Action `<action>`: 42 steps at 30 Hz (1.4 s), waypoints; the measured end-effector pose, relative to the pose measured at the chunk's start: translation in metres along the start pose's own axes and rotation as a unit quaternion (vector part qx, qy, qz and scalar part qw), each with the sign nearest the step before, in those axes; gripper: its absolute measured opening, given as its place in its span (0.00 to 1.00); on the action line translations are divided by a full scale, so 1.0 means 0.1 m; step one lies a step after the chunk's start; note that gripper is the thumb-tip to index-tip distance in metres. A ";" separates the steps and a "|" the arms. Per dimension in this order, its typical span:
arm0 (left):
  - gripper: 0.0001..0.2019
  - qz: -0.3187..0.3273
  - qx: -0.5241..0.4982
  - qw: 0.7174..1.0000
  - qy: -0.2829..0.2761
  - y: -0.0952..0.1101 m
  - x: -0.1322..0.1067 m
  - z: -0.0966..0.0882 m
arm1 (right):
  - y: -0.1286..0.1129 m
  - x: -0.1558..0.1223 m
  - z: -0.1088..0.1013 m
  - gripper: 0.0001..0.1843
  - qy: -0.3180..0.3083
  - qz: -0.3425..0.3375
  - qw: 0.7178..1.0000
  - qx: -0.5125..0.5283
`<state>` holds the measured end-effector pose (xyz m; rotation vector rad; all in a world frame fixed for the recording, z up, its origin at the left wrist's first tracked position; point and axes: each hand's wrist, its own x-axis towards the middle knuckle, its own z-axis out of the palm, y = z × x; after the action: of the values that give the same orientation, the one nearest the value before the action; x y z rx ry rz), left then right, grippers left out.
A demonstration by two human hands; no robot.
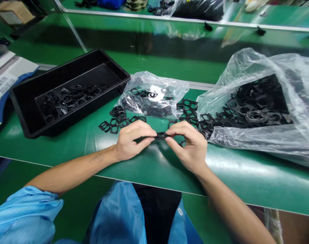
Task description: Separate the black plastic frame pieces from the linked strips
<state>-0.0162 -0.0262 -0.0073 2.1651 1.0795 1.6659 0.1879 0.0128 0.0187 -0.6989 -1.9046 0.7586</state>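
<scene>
A small black plastic ring-shaped part [161,136] is held between both hands over the green table, seen nearly edge-on. My left hand [134,138] pinches its left end between thumb and fingers. At the right end, my right hand [188,142] grips it the same way. Several loose black frames with round holes [114,123] lie just beyond my left hand. More such black frames [188,110] are piled behind my right hand, some partly hidden by it. Whether the held piece is one part or two pressed together, I cannot tell.
A black tray [75,127] with many small black parts stands at the left, beside a white and blue box [7,81]. A clear bag [167,84] of black parts lies behind my hands. A large open plastic bag [256,139] spills frames at the right.
</scene>
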 end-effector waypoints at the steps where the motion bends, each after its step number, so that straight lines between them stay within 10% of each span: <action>1: 0.05 0.005 -0.001 1.000 0.005 0.00 0.00 0.00 | 0.00 0.00 0.00 0.06 -0.002 -0.004 1.000 -0.002; 42: 0.03 -0.002 -0.041 0.999 -0.024 0.03 0.03 0.00 | 0.03 0.00 0.01 0.05 0.013 -0.018 0.999 -0.039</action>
<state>-0.0147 -0.0267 -0.0038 2.1378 0.9841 1.6184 0.1874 0.0145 0.0155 -0.7173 -1.9259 0.6531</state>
